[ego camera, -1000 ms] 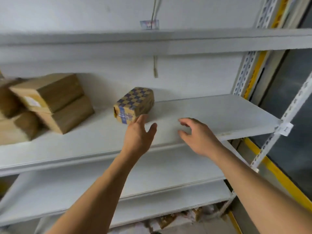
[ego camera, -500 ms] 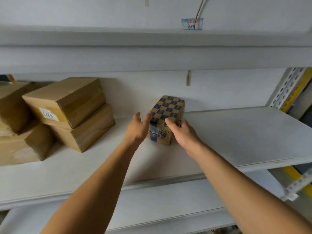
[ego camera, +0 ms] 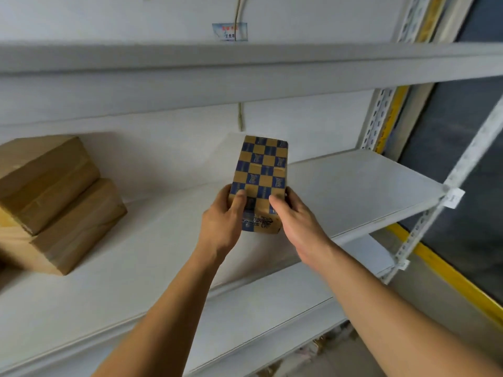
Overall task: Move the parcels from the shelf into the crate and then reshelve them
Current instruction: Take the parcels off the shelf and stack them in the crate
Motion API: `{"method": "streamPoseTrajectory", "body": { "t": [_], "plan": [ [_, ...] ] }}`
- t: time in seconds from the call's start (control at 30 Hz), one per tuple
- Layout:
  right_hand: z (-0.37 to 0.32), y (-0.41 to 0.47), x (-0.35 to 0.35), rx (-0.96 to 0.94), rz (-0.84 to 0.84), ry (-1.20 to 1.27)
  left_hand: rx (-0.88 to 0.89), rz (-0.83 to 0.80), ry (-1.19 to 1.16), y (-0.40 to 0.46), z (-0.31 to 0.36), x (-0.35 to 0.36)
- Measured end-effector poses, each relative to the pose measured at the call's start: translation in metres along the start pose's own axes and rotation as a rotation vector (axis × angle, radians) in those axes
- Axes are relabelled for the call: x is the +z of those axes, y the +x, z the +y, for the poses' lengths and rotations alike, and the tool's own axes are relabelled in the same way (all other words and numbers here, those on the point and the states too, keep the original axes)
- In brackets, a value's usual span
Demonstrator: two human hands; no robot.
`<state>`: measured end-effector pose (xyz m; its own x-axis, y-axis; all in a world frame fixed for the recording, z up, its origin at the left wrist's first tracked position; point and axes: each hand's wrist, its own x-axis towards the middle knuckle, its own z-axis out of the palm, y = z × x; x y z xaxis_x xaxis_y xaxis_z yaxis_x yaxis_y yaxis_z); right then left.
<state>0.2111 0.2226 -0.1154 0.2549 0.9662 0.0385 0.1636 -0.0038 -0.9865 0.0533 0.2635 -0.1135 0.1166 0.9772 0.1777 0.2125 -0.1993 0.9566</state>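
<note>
Checkered parcel (ego camera: 260, 180), blue and tan squares, is held in both hands in front of the middle shelf (ego camera: 353, 186), apparently lifted clear of the board and tilted with its far end raised; whether its near lower corner still touches the shelf cannot be told.

Head view, risks:
- Grip sits only on the near end of the parcel. The longer far part overhangs beyond the hands, so the parcel may pivot and tip away if the hold loosens.
- Contents and weight are unknown. A shifting load inside would pull the far end down.
- The shelf's front edge lies just below the parcel. Drawing it out too low could catch that near corner and knock it from the hands.
- The crate is not in view, so the carry calls for a turn away from the shelf, which is a likely point for a slip.
- Brown boxes (ego camera: 54, 197) stand stacked well to the left of the parcel, far enough that contact seems unlikely.

Head view, fingers:
- Left hand (ego camera: 221, 227): thumb laid on the parcel's top face, fingers curled round its left side; narrow, closed on the parcel.
- Right hand (ego camera: 296, 221): thumb on the top face, fingers wrapped round the right side; likewise closed on the parcel.
- The fingertips under the parcel are hidden.
</note>
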Motion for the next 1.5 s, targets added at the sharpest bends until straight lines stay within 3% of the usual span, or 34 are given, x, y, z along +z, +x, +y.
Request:
{"method": "streamPoseTrajectory", "body": {
  "t": [0.4, 0.67, 0.9, 1.13, 1.27, 1.5],
  "plan": [
    [0.052, -0.170, -0.245, 0.029, 0.396, 0.135, 0.023, -0.459, -0.093, -0.141, 0.058, 0.227],
    [0.144, -0.311, -0.372, 0.183, 0.633, 0.187, -0.077, -0.795, 0.032, -0.252, 0.036, 0.380],
    [0.229, -0.390, -0.419, 0.341, 0.785, 0.220, -0.135, -1.101, 0.245, -0.315, -0.014, 0.478],
    [0.321, -0.429, -0.429, 0.554, 0.909, 0.316, -0.203, -1.324, 0.312, -0.350, -0.066, 0.539],
    [0.352, -0.435, -0.425, 0.610, 0.961, 0.362, -0.240, -1.401, 0.361, -0.361, -0.103, 0.559],
    [0.364, -0.433, -0.428, 0.563, 0.969, 0.300, -0.246, -1.451, 0.363, -0.356, -0.108, 0.570]
  ]
}}
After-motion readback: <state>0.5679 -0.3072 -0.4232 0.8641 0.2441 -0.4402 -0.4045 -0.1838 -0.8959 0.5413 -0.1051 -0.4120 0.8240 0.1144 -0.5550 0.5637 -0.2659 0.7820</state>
